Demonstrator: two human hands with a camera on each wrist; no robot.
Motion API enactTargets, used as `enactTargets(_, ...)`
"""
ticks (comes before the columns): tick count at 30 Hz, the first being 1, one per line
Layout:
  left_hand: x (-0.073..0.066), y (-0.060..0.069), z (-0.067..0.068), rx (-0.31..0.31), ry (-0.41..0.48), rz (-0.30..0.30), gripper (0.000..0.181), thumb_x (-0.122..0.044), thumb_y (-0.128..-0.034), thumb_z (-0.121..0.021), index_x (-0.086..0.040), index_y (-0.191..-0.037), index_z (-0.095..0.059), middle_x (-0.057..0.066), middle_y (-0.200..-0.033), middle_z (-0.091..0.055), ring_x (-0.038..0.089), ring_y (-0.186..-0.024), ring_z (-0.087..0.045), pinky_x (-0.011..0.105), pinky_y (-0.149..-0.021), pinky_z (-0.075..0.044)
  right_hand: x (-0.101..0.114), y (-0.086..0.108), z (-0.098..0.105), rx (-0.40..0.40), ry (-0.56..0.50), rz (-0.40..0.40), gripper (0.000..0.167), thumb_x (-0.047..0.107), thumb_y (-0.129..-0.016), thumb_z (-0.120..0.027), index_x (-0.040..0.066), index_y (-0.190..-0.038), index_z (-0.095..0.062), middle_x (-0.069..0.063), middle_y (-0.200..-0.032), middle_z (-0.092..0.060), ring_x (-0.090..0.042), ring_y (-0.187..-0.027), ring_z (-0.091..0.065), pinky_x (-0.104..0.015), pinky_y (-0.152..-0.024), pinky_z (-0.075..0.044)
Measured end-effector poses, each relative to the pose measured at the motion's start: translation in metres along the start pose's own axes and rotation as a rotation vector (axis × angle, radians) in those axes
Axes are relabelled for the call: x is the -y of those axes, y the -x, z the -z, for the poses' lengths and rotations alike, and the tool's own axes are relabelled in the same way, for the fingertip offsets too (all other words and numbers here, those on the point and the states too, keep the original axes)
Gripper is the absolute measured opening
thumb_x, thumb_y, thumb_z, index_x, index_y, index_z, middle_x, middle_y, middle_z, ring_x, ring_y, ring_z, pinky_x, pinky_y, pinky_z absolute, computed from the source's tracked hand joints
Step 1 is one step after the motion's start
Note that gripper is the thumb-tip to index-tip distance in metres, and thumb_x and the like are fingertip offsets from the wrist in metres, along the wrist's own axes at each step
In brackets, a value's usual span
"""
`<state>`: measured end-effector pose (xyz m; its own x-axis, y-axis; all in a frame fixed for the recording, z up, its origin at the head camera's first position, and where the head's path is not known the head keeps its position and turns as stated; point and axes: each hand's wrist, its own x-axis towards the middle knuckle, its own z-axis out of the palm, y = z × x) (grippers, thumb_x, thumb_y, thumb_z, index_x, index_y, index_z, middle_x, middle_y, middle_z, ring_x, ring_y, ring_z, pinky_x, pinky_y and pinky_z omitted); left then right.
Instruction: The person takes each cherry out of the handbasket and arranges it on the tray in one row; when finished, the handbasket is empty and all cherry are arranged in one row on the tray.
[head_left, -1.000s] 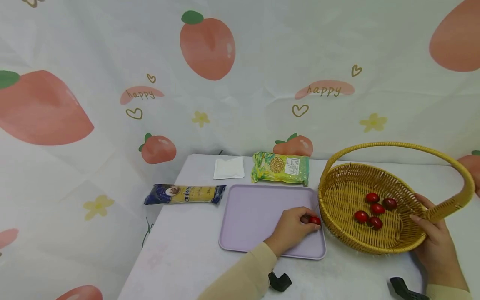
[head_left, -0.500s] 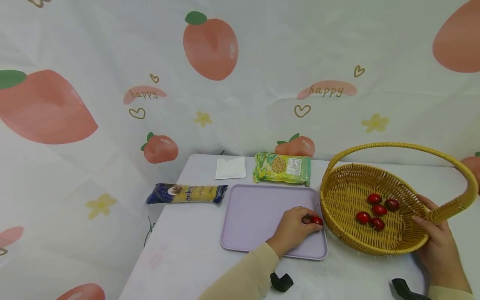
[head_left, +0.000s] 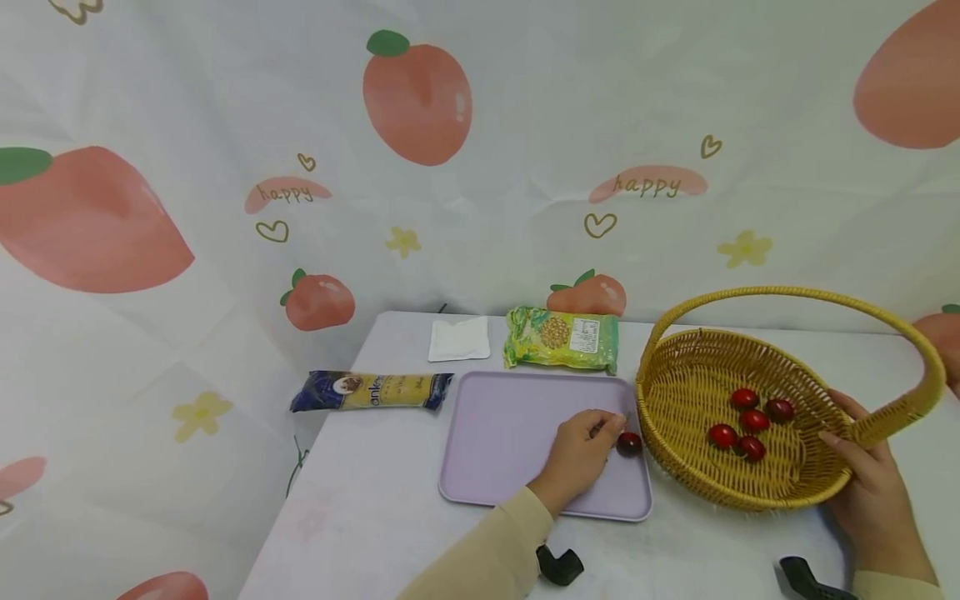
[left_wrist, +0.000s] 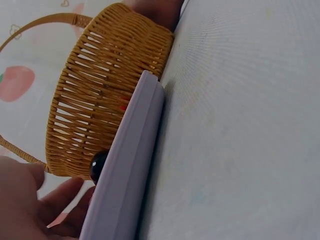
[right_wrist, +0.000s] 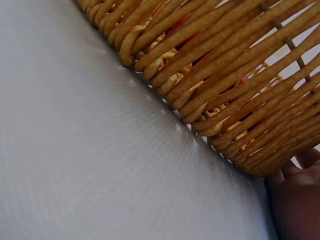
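Left forearm (head_left: 483, 550) slants in from the bottom of the head view, and the left hand (head_left: 573, 458) has bent fingers, tbh can't tell if they're pinching anything. Right hand (head_left: 870, 483) has a proper grip going, thumb (head_left: 846, 450) reaching inward, other fingers partly hidden.

A big white cloth (head_left: 517, 100) hangs at the far side and the left. It has pink peaches (head_left: 417, 104), yellow flowers (head_left: 745, 248), little hearts (head_left: 600, 225) and the word "happy" (head_left: 648, 183) on it. In front stands a desk (head_left: 352, 508) with a white top. The light is soft.
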<state>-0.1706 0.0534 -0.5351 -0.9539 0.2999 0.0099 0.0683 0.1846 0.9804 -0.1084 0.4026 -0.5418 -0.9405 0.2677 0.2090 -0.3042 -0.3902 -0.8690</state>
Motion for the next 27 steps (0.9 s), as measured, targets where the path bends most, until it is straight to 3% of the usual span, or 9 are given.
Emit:
enactTargets(3, -0.004, 0.001, 0.002, -0.007, 0.129, 0.054, 0.035, -0.038, -0.1144, -0.059, -0.01, -0.114, -0.08, -0.008, -0.1, -0.073, 0.011, -0.086, -0.065, 0.026, -0.066, -0.054, 0.0, 0.0, 0.0, 0.007, -0.007, 0.001, 0.059, -0.012, -0.11, -0.036, 0.008, -0.166, -0.044, 0.0, -0.158, -0.051, -0.007, -0.135, -0.056, -0.021, -0.097, -0.053)
enactTargets(6, -0.008, 0.0, 0.004, -0.005, 0.235, 0.068, 0.039, -0.036, -0.1169, -0.053, -0.007, -0.118, -0.079, -0.005, -0.109, -0.075, 0.017, -0.093, -0.068, 0.028, -0.068, -0.056, 0.0, 0.0, -0.001, 0.014, -0.009, 0.002, 0.059, -0.012, -0.11, -0.035, 0.007, -0.166, -0.044, 0.0, -0.158, -0.051, -0.007, -0.136, -0.056, -0.021, -0.098, -0.052)
enactTargets(14, -0.018, -0.001, 0.008, 0.067, 0.379, 0.007, 0.054, -0.039, -0.1203, -0.04, 0.004, -0.131, -0.071, 0.015, -0.124, -0.074, 0.02, -0.098, -0.071, 0.031, -0.073, -0.057, 0.0, 0.0, 0.0, 0.032, -0.024, 0.003, 0.059, -0.012, -0.11, -0.034, 0.007, -0.166, -0.043, 0.0, -0.159, -0.051, -0.007, -0.137, -0.056, -0.021, -0.098, -0.052)
enactTargets(21, -0.04, 0.0, 0.004, 0.149, 0.452, -0.064, 0.058, -0.04, -0.1207, -0.038, 0.009, -0.137, -0.066, 0.02, -0.127, -0.072, 0.043, -0.107, -0.07, 0.028, -0.073, -0.058, 0.0, -0.001, 0.0, 0.023, -0.007, 0.003, 0.06, -0.012, -0.11, -0.035, 0.007, -0.166, -0.042, -0.001, -0.16, -0.05, -0.007, -0.137, -0.055, -0.02, -0.099, -0.051)
enactTargets(27, -0.063, -0.006, -0.003, 0.243, 0.46, -0.119, 0.06, -0.041, -0.121, -0.036, 0.008, -0.142, -0.063, 0.015, -0.131, -0.07, 0.022, -0.106, -0.071, 0.027, -0.077, -0.059, 0.001, 0.0, 0.001, 0.033, -0.034, 0.007, 0.06, -0.012, -0.11, -0.034, 0.007, -0.166, -0.042, 0.0, -0.159, -0.052, -0.008, -0.136, -0.056, -0.022, -0.098, -0.052)
